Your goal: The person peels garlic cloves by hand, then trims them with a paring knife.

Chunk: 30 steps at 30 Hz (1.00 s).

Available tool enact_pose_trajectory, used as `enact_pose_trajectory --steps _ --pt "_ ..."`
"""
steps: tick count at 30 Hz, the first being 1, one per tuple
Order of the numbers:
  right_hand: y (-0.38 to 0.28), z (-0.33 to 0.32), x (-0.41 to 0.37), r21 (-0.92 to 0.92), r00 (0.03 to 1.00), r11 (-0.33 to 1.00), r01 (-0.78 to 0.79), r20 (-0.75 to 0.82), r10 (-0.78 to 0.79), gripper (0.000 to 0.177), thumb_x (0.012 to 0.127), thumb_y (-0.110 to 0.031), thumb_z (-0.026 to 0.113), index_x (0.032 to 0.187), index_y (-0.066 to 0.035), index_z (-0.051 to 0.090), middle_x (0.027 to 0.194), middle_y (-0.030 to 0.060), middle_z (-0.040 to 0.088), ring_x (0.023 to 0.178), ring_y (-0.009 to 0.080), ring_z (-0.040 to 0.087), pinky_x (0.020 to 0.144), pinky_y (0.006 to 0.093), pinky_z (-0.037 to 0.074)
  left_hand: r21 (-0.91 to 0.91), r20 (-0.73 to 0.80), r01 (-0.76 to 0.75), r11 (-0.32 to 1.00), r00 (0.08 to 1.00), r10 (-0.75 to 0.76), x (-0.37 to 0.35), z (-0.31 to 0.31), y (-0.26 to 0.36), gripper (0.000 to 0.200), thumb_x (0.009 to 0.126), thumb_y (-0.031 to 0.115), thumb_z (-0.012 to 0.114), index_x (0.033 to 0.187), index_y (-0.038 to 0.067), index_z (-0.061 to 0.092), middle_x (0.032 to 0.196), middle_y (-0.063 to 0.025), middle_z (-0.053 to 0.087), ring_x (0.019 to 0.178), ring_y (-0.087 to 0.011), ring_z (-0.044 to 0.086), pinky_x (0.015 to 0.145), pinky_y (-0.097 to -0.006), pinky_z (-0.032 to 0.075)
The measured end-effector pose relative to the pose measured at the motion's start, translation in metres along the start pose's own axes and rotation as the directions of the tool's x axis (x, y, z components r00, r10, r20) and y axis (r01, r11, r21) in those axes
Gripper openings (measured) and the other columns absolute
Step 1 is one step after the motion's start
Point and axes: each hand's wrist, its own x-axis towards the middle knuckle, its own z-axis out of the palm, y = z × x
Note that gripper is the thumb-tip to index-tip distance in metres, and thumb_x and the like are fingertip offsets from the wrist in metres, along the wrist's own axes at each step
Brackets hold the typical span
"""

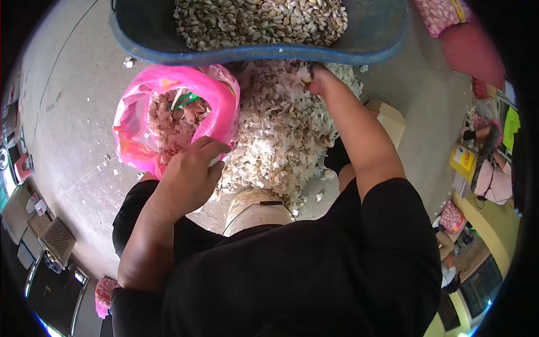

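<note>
Closed fingers of my left hand (193,168) are at the near right rim of a pink plastic bag (216,101), with a small pale piece showing by the fingertips; what they grip is unclear. Papery skins (174,126) and a green strip lie inside the bag. To its right is a large heap of pale garlic skins (269,123). My right hand (318,78) reaches into the far right part of this heap, just below the blue tub's rim, its fingers mostly hidden. The blue tub (252,56) holds many garlic cloves (269,22).
A pale cylindrical container (258,210) stands between my legs. A cardboard box (390,121) is right of the heap. Filled net bags (441,14) lie at the upper right, near a yellow container (463,161). Other people are partly visible at the far right. Crates (58,238) stand lower left.
</note>
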Motion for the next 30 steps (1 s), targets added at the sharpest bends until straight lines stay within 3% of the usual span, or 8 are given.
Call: enact_pose_trajectory --steps 2,5,8,11,23,26,29,30 --pt "0.004 0.001 0.005 -0.05 0.996 0.996 0.071 0.057 -0.068 0.043 0.085 -0.031 0.042 0.115 0.0 0.043 0.105 0.0172 0.053 0.089 0.0262 0.053 0.078 0.0398 0.045 0.012 -0.008 -0.01 1.0 1.0 0.01 0.0 0.0 -0.002 0.022 0.073 0.003 0.052 0.095 0.0 0.055 0.093 -0.0169 0.056 0.088 -0.0308 0.055 0.077 -0.0348 0.042" --pt "0.027 -0.029 0.046 -0.41 0.995 0.907 0.094 0.013 -0.097 0.035 0.087 -0.023 0.037 0.116 -0.003 0.043 0.11 0.0147 0.05 0.093 0.0242 0.051 0.066 0.0372 0.049 -0.01 -0.012 0.022 1.0 1.0 -0.022 -0.004 -0.003 0.001 0.022 0.073 0.002 0.051 0.094 -0.001 0.055 0.093 -0.0169 0.056 0.088 -0.031 0.055 0.077 -0.035 0.043" --pt "-0.014 0.016 -0.042 -0.484 0.975 0.871 -0.082 -0.222 -0.032 0.026 0.089 -0.016 0.032 0.109 -0.01 0.047 0.099 0.0032 0.055 0.088 0.0172 0.056 0.063 0.039 0.05 -0.014 -0.011 0.03 0.999 0.999 -0.03 -0.005 -0.003 0.002 0.022 0.073 0.002 0.052 0.095 -0.001 0.055 0.093 -0.0168 0.056 0.088 -0.0312 0.054 0.076 -0.0354 0.043" --pt "-0.012 0.013 -0.047 -0.434 0.985 0.901 -0.008 -0.16 -0.068 0.032 0.089 -0.012 0.031 0.119 -0.01 0.04 0.12 0.0067 0.044 0.096 0.0212 0.05 0.065 0.0371 0.051 -0.012 -0.012 -0.002 1.0 1.0 0.002 -0.004 -0.004 -0.001 0.023 0.073 0.002 0.052 0.095 -0.001 0.055 0.092 -0.0169 0.056 0.089 -0.0315 0.054 0.077 -0.0355 0.043" --pt "-0.02 0.004 -0.037 -0.332 1.0 0.943 0.003 -0.006 -0.005 0.03 0.083 -0.016 0.05 0.112 -0.01 0.045 0.108 0.0033 0.05 0.092 0.0201 0.051 0.068 0.0391 0.049 -0.071 -0.001 0.02 0.997 1.0 -0.02 -0.004 -0.008 0.0 0.024 0.073 0.001 0.053 0.097 0.0 0.054 0.095 -0.0158 0.055 0.09 -0.0309 0.054 0.077 -0.0346 0.043" --pt "-0.02 0.01 -0.037 -0.485 0.961 0.873 0.058 -0.21 -0.181 0.035 0.081 -0.022 0.053 0.112 -0.009 0.046 0.109 0.007 0.051 0.094 0.0235 0.052 0.073 0.0397 0.047 -0.055 -0.004 0.007 0.998 1.0 -0.007 -0.003 -0.007 -0.002 0.024 0.073 0.0 0.053 0.097 0.0 0.054 0.095 -0.0157 0.055 0.09 -0.0303 0.054 0.078 -0.0344 0.043" --pt "-0.013 0.002 -0.021 -0.997 0.766 -0.029 -0.065 -0.031 -0.642 0.038 0.078 -0.027 0.057 0.11 -0.008 0.048 0.109 0.0131 0.051 0.101 0.0244 0.048 0.067 0.0365 0.048 -0.059 -0.011 -0.001 0.998 1.0 0.0 -0.004 -0.006 -0.001 0.024 0.073 0.0 0.053 0.097 0.0 0.054 0.095 -0.0156 0.055 0.09 -0.0298 0.054 0.078 -0.0341 0.043" --pt "-0.008 0.003 -0.022 -0.99 0.79 -0.077 -0.116 -0.045 -0.612 0.032 0.079 -0.026 0.053 0.103 -0.005 0.051 0.101 0.0181 0.054 0.09 0.0289 0.054 0.066 0.0374 0.047 -0.061 -0.013 0.001 0.998 1.0 -0.002 -0.004 -0.006 -0.002 0.024 0.073 0.0 0.052 0.097 0.0 0.054 0.094 -0.0156 0.055 0.09 -0.0299 0.054 0.078 -0.0341 0.043"
